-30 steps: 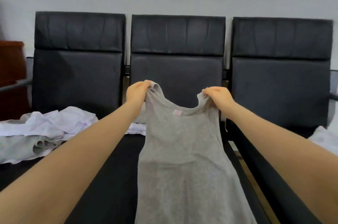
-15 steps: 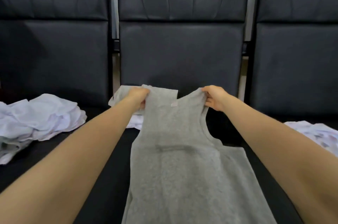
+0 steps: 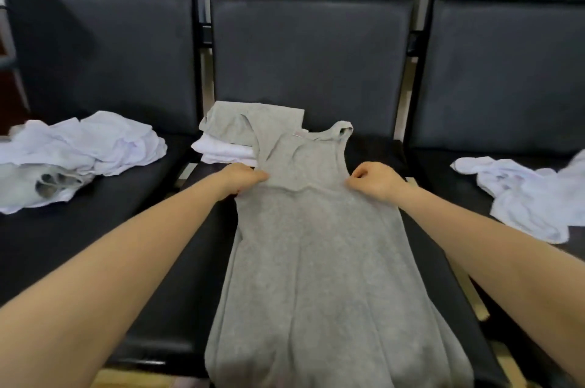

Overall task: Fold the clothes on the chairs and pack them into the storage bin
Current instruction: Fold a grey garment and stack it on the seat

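A grey sleeveless top (image 3: 316, 254) lies flat along the middle chair seat (image 3: 177, 276), its straps toward the backrest and its hem hanging over the front edge. My left hand (image 3: 243, 180) grips the cloth at the left armhole. My right hand (image 3: 375, 180) pinches the cloth at the right armhole. The top's left strap overlaps a small stack of folded clothes (image 3: 234, 137), grey over white, at the back left of the same seat.
A heap of white and grey clothes (image 3: 79, 156) lies on the left chair seat. Crumpled white clothes (image 3: 531, 194) lie on the right chair seat. Three black backrests (image 3: 310, 48) stand behind. No storage bin is in view.
The grey top, held up by its straps a second ago, has been lowered flat onto the middle seat. Both hands slid from the straps down to the armholes.
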Demonstrator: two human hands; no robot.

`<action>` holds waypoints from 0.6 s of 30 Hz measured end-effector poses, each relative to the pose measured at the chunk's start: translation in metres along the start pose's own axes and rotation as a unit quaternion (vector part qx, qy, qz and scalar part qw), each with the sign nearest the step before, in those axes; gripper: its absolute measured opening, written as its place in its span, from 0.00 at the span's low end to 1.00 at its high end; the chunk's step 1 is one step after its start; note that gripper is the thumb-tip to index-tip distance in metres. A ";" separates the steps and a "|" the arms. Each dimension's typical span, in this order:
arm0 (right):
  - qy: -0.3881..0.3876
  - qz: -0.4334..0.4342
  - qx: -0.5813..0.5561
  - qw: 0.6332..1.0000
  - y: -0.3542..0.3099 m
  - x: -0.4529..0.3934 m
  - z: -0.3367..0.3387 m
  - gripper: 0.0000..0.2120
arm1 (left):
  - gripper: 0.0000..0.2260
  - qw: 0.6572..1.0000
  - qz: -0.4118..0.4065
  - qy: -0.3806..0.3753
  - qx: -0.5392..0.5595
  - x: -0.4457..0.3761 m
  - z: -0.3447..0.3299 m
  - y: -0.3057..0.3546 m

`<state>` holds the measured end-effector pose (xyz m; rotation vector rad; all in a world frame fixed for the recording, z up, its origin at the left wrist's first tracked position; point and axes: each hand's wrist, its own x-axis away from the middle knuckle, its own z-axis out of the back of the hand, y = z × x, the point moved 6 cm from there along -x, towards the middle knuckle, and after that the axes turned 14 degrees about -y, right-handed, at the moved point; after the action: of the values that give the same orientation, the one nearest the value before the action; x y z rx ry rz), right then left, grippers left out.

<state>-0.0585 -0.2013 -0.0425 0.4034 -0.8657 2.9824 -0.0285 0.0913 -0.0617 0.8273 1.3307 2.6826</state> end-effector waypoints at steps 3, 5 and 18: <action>0.006 -0.019 0.104 0.994 0.015 0.022 -0.005 0.17 | 0.12 0.999 -0.030 0.024 -0.013 0.018 -0.003 -0.005; 0.053 -0.027 0.122 0.991 0.021 0.036 -0.003 0.18 | 0.10 0.995 -0.049 0.078 0.030 0.027 0.000 -0.008; 0.174 -0.072 0.050 0.981 0.051 0.024 0.020 0.12 | 0.18 0.934 -0.170 0.315 -0.018 0.048 0.052 -0.006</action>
<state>-0.0810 -0.2568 -0.0468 -0.0554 -0.6254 2.8429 -0.0461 0.1456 -0.0196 -0.2961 1.3389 2.7520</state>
